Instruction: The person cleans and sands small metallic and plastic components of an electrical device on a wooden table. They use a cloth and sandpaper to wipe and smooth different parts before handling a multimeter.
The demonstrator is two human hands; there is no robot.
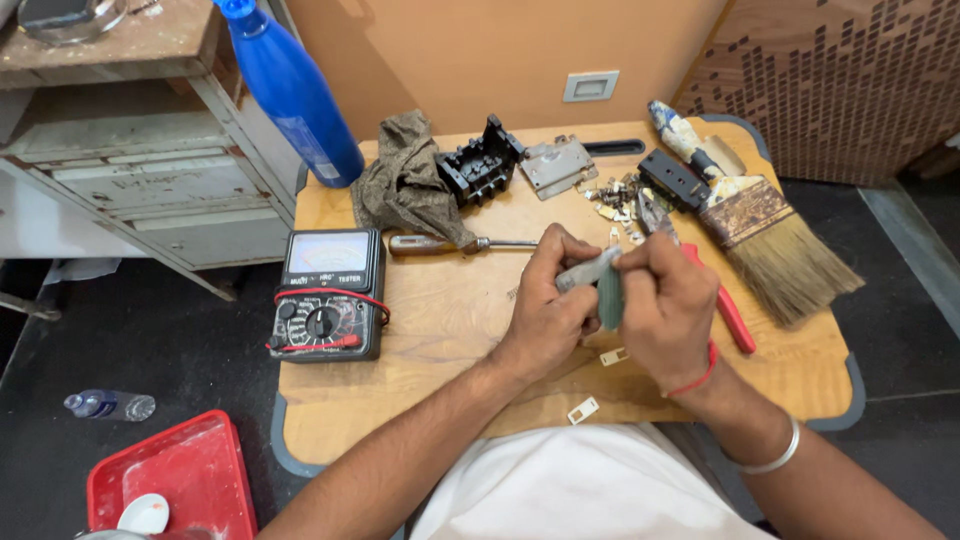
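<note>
Over the middle of a small wooden table [430, 330], my left hand [545, 305] grips a thin grey metal piece [588, 270]. My right hand [665, 305] presses a small green piece [609, 292] against it, fingers closed around it. Both hands touch each other. A wooden-handled screwdriver [455, 244] lies just beyond my left hand. Red-handled pliers [730, 310] lie under and to the right of my right hand.
An analog multimeter [328, 295] sits at the table's left. At the back lie a brown rag [405, 180], a black plastic part [480, 160], a metal plate [557, 165], small metal bits [615, 200] and a worn paintbrush [755, 225]. A blue bottle [295, 95] stands back left; a red tray [170, 480] is on the floor.
</note>
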